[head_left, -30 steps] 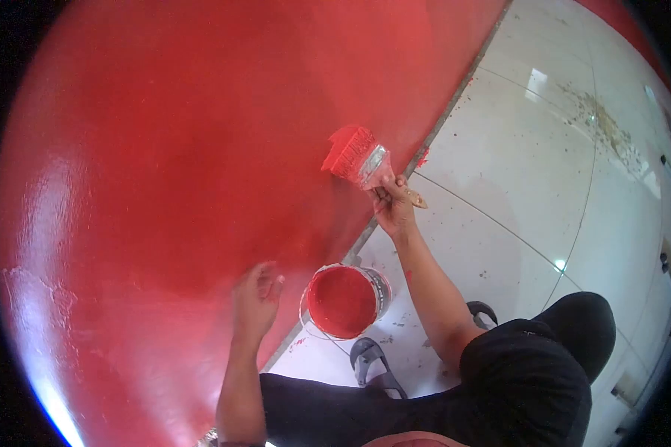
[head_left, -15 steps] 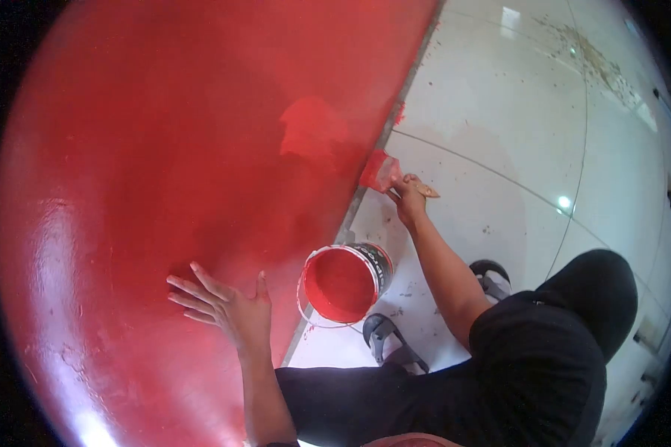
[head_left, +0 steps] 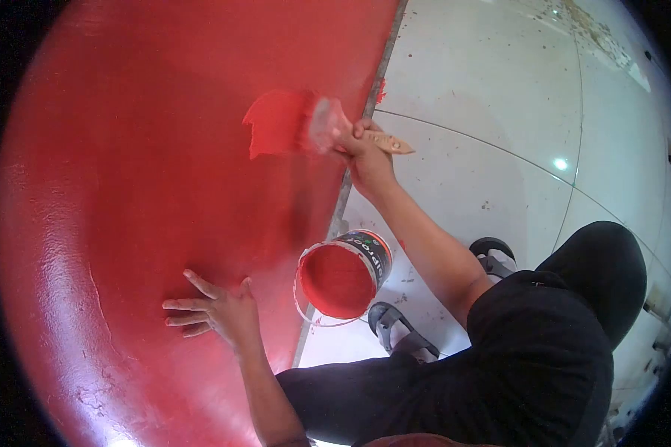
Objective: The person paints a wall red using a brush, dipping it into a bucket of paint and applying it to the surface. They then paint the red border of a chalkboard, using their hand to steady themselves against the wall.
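Observation:
My right hand (head_left: 367, 158) is closed around a wide paintbrush (head_left: 386, 141) with a wooden handle. Its red-coated bristles touch the red surface (head_left: 171, 186) at the right end of a brighter patch of wet paint (head_left: 274, 123). My left hand (head_left: 220, 309) is empty, fingers spread, over the red surface at lower left; whether it touches is hard to tell. Between my hands and nearer my body stands a bucket (head_left: 373, 257) of red paint, its thin handle hanging on the left.
A grey edge strip (head_left: 339, 205) runs diagonally between the red surface and the white tiled floor (head_left: 477, 149). My sandalled feet (head_left: 399, 335) are on the tiles, right of the bucket. Red splashes and dirt mark the tiles.
My right hand has moved the brush up and left, from beside the edge strip onto the bright paint patch. My left hand has shifted slightly left and down. The view has shifted a little.

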`<state>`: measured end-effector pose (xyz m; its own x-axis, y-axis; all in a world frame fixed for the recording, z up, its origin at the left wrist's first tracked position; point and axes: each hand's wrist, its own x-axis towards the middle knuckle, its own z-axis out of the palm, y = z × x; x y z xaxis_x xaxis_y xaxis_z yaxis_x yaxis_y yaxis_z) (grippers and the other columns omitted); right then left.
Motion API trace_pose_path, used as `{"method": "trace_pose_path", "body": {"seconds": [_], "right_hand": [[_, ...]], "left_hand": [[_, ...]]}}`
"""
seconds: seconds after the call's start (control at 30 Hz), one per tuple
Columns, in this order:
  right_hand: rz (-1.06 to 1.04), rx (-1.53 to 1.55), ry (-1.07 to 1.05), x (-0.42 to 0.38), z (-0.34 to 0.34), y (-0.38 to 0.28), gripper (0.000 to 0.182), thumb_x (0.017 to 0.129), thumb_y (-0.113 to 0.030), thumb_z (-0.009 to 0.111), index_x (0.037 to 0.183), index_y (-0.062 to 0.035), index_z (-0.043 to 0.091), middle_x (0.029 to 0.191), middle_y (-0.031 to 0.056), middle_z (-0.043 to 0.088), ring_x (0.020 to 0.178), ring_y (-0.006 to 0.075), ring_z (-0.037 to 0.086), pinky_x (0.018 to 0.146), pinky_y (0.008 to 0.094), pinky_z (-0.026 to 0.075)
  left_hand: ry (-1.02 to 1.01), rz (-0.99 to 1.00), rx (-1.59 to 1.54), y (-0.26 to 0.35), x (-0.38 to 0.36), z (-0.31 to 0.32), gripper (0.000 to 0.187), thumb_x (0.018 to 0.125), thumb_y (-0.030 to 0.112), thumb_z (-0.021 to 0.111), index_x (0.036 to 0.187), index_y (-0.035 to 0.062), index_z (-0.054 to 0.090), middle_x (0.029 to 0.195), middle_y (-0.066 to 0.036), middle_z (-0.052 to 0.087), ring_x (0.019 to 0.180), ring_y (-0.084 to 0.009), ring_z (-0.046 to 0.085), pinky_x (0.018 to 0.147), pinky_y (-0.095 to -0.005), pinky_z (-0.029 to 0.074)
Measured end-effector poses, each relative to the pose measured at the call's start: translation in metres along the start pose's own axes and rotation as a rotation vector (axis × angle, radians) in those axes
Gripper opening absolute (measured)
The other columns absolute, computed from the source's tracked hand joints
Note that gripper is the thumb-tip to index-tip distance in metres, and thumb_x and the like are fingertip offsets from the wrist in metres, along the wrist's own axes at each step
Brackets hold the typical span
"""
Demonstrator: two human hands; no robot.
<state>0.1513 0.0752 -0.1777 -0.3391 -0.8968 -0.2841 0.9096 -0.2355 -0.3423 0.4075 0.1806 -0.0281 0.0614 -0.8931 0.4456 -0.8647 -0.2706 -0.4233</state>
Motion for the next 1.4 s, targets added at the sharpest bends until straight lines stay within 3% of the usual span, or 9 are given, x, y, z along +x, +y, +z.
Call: {"method": "trace_pose_path", "body": {"seconds": [0.17, 0.4, 0.5, 0.6, 0.67, 0.97, 1.07, 1.23, 1.4], "right_hand": [[-0.085, 0.288, -0.291, 0.004, 0.035, -0.034, 0.031, 0.081, 0.005, 0.067, 0.079, -0.0128, 0.041, 0.096, 0.0068, 0.059, 0.087, 0.0198, 0.065, 0.076, 0.0367, 0.06], [0.08, -0.002, 0.091, 0.031, -0.111, 0.052, 0.03, 0.081, 0.001, 0.068, 0.078, -0.0148, 0.042, 0.086, 0.001, 0.057, 0.085, 0.0169, 0.064, 0.071, 0.0338, 0.058], [0.071, -0.166, 0.211, 0.027, -0.142, 0.053, 0.029, 0.082, 0.002, 0.066, 0.079, -0.0147, 0.043, 0.081, -0.0014, 0.055, 0.078, 0.0158, 0.062, 0.069, 0.033, 0.057], [0.047, -0.225, 0.257, 0.032, -0.159, 0.044, 0.028, 0.082, 0.003, 0.063, 0.08, -0.0146, 0.042, 0.082, 0.0002, 0.056, 0.077, 0.0164, 0.063, 0.069, 0.0341, 0.058], [0.035, -0.216, 0.279, 0.032, -0.167, 0.046, 0.028, 0.083, 0.004, 0.062, 0.082, -0.0146, 0.041, 0.086, 0.0024, 0.058, 0.078, 0.0175, 0.064, 0.069, 0.0353, 0.059], [0.034, -0.252, 0.295, 0.044, -0.151, 0.054, 0.028, 0.083, 0.002, 0.063, 0.081, -0.0154, 0.041, 0.085, 0.0005, 0.057, 0.08, 0.016, 0.063, 0.072, 0.0359, 0.057], [0.08, -0.235, 0.148, 0.048, -0.124, 0.051, 0.028, 0.083, 0.003, 0.062, 0.08, -0.0157, 0.04, 0.086, 0.0006, 0.058, 0.08, 0.0152, 0.062, 0.072, 0.0364, 0.056], [0.015, 0.103, -0.089, 0.042, -0.073, 0.0, 0.03, 0.082, 0.002, 0.065, 0.079, -0.0159, 0.042, 0.085, 0.0031, 0.06, 0.077, 0.0192, 0.064, 0.064, 0.0357, 0.057], [-0.129, 0.429, 0.018, 0.036, -0.075, -0.02, 0.031, 0.082, 0.002, 0.066, 0.08, -0.0177, 0.043, 0.089, 0.0051, 0.064, 0.085, 0.0207, 0.066, 0.079, 0.0435, 0.057]], "left_hand": [[-0.014, -0.01, -0.007, 0.004, 0.0, -0.004, 0.126, 0.064, 0.04, 0.085, 0.152, 0.0265, -0.004, 0.145, -0.036, -0.028, 0.128, -0.0671, -0.018, 0.094, -0.0827, 0.007], [0.003, -0.016, 0.001, 0.007, 0.0, -0.006, 0.127, 0.063, 0.04, 0.085, 0.152, 0.0256, -0.004, 0.146, -0.036, -0.027, 0.128, -0.0678, -0.016, 0.094, -0.0825, 0.008], [-0.05, 0.002, 0.036, 0.009, 0.001, -0.011, 0.123, 0.071, 0.038, 0.081, 0.151, 0.0195, -0.01, 0.14, -0.045, -0.024, 0.125, -0.0721, -0.013, 0.092, -0.0824, 0.011], [0.013, 0.006, -0.002, 0.006, -0.001, -0.007, 0.126, 0.063, 0.042, 0.085, 0.152, 0.026, -0.003, 0.146, -0.036, -0.025, 0.128, -0.0683, -0.015, 0.094, -0.0823, 0.008], [-0.01, 0.007, 0.021, 0.008, -0.001, -0.01, 0.125, 0.066, 0.041, 0.083, 0.152, 0.0225, -0.006, 0.143, -0.04, -0.025, 0.127, -0.0702, -0.013, 0.093, -0.0822, 0.009], [0.061, 0.0, 0.036, 0.003, 0.0, 0.004, 0.126, 0.062, 0.05, 0.083, 0.153, 0.0255, -0.001, 0.146, -0.037, -0.024, 0.128, -0.0687, -0.013, 0.094, -0.0822, 0.007], [0.034, -0.024, 0.053, 0.004, 0.002, 0.002, 0.126, 0.062, 0.048, 0.083, 0.153, 0.0247, -0.002, 0.146, -0.038, -0.024, 0.128, -0.069, -0.013, 0.094, -0.082, 0.007], [-0.013, 0.021, 0.085, 0.009, 0.001, -0.009, 0.123, 0.07, 0.039, 0.081, 0.151, 0.019, -0.009, 0.14, -0.045, -0.025, 0.124, -0.0735, -0.011, 0.091, -0.0831, 0.013], [-0.072, 0.001, 0.084, 0.01, 0.001, -0.011, 0.12, 0.074, 0.04, 0.078, 0.15, 0.0196, -0.012, 0.139, -0.045, -0.026, 0.123, -0.0739, -0.012, 0.091, -0.0827, 0.014]]}}
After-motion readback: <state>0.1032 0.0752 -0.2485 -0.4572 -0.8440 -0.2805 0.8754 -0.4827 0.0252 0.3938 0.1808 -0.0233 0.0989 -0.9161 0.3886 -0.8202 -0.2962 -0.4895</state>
